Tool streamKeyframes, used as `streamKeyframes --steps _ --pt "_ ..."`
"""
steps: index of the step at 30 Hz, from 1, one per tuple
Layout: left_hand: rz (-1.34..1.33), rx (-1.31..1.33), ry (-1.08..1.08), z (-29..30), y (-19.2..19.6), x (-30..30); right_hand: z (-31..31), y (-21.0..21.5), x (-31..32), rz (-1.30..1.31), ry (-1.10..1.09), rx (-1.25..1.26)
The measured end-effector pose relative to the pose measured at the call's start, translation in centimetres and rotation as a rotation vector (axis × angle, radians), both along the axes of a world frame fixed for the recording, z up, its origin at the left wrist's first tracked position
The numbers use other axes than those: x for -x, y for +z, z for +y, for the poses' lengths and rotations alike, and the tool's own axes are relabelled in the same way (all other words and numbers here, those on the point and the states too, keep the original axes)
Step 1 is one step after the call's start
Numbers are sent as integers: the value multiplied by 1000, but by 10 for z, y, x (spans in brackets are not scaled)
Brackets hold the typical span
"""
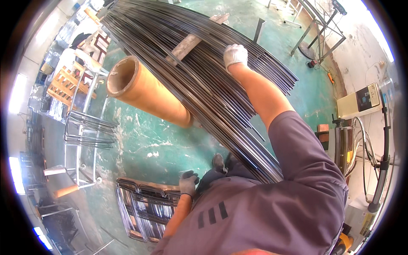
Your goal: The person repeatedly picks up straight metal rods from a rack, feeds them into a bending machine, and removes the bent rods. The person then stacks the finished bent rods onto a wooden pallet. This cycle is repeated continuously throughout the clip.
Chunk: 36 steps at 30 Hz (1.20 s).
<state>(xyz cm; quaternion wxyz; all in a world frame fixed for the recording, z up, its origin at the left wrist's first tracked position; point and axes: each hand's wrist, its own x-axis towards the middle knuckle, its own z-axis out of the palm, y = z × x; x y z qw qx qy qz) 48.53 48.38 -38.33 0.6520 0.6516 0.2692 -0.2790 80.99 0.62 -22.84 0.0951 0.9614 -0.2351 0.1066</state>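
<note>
A long stack of thin dark metal rods (212, 108) runs diagonally from the far left toward my right side. My right hand (236, 56), in a whitish knit glove, is on the far part of the stack with its fingers curled down around a rod. The fingertips are hidden, and how many rods they hold I cannot tell. Down beside my body hangs my left hand (188, 182), in a grey glove with dark fingertips. Its fingers are a little apart and hold nothing. Below it lies a pile of bent metal frames (146, 208).
A thick orange-brown cardboard tube (153, 93) stands left of the rods. Wooden blocks (183, 49) lie among the rods. A metal rack (85, 127) with bent tubes is at left. At right are a cream box-shaped device (359, 101) and a machine with hoses (342, 144).
</note>
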Motion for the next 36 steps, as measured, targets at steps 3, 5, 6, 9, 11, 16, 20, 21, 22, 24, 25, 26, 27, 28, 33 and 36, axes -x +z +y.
streamKeyframes --steps 3,5,6,9,11,16,20,21,22,24,25,26,27,28,33,36 --pt "-43 80 -147 -29 37 -15 3 10 7 169 -34 -242" --pt "-120 124 -273 -50 70 -35 10 16 24 249 -4 -347" --pt "-175 145 -348 -60 87 -45 14 18 40 239 -12 -379" --pt "-226 202 -507 -87 129 -75 28 15 116 300 -14 -439" --pt "-264 286 -584 -99 150 -89 24 14 198 334 -33 -501" --pt "-278 498 -735 -129 174 -113 16 38 427 414 -419 -520" --pt "-139 577 -767 -165 177 -109 35 72 558 243 -604 -427" --pt "-92 639 -724 -175 179 -106 42 81 585 226 -647 -392" --pt "-38 703 -677 -185 182 -103 49 90 612 200 -676 -325" --pt "29 834 -637 -208 190 -103 65 105 661 147 -692 -206" --pt "45 858 -625 -220 196 -103 75 112 683 115 -683 -152" --pt "80 995 -606 -232 202 -106 84 118 705 64 -637 -113" --pt "154 1005 -562 -243 208 -108 94 125 725 18 -592 -73" --pt "138 1053 -558 -251 214 -108 106 128 744 -6 -588 -51" --pt "233 1230 -537 -278 217 -57 162 132 836 -79 -726 80" --pt "328 1081 -388 -288 207 -20 202 119 907 -145 -834 62"
